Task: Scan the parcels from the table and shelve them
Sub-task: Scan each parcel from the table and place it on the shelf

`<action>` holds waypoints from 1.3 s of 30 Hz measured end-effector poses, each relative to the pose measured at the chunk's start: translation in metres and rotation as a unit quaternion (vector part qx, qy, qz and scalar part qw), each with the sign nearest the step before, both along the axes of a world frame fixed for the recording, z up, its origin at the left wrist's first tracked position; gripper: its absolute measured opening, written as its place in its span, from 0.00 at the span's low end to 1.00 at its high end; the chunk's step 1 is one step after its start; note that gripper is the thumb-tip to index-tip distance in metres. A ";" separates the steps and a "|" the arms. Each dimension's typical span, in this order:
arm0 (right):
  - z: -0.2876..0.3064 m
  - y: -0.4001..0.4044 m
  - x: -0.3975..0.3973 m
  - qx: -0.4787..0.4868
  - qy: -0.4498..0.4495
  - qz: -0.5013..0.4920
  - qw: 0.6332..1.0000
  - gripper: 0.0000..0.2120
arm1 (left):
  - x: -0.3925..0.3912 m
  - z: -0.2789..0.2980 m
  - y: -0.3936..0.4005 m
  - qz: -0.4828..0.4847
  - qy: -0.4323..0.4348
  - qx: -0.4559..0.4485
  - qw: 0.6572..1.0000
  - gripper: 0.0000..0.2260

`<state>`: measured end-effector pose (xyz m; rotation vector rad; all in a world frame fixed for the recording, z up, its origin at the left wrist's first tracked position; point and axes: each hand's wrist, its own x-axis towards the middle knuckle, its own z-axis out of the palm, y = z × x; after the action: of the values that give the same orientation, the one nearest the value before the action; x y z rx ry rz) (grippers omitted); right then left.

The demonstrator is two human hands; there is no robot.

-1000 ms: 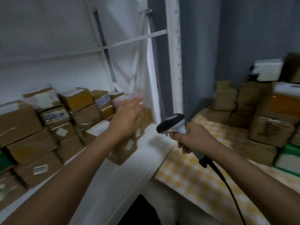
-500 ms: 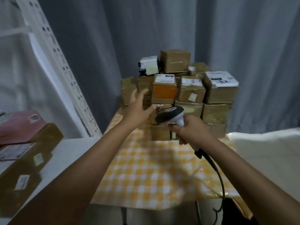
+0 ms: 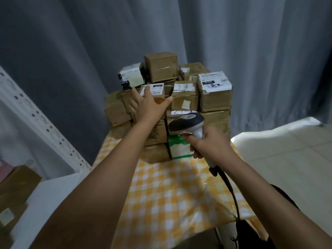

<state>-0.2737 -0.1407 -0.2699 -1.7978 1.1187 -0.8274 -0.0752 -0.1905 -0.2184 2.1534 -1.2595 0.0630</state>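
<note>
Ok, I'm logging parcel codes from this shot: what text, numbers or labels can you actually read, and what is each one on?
"070": white label on the top right box.
"010": white label on the parcel under the left hand.
Blue handwriting on the white slip behind the scanner: illegible.
Dark print on the brown box below the left forearm: partly hidden, unreadable.
All other labels: too small or blurred.

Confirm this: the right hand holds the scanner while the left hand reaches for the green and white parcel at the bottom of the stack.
Not quite. In the head view the right hand does hold the scanner, but the left hand reaches for the orange parcel with the white label high in the stack, not the green and white parcel at the bottom.
</note>
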 end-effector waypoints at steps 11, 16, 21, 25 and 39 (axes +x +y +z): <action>-0.012 -0.003 0.011 0.038 -0.051 0.025 0.998 0.12 | 0.015 -0.008 0.015 0.003 0.072 -0.114 0.991 0.35; -0.010 -0.001 0.023 0.057 -0.065 0.044 0.995 0.13 | 0.027 -0.006 0.076 -0.013 0.081 -0.211 0.974 0.34; -0.012 0.010 0.050 0.105 -0.095 0.073 0.987 0.15 | 0.054 -0.038 0.157 0.008 0.128 -0.269 0.954 0.34; -0.019 0.027 0.074 0.143 -0.123 0.115 0.975 0.13 | 0.075 -0.087 0.208 0.083 0.129 -0.218 0.964 0.36; -0.043 0.067 0.117 0.172 -0.082 0.139 0.972 0.12 | 0.108 -0.145 0.247 0.074 0.309 -0.095 0.944 0.34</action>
<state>-0.1565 -0.0739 -0.3131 -1.5197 0.8202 -0.5626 0.0329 0.0564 -0.3636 1.8789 -0.6972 -0.3867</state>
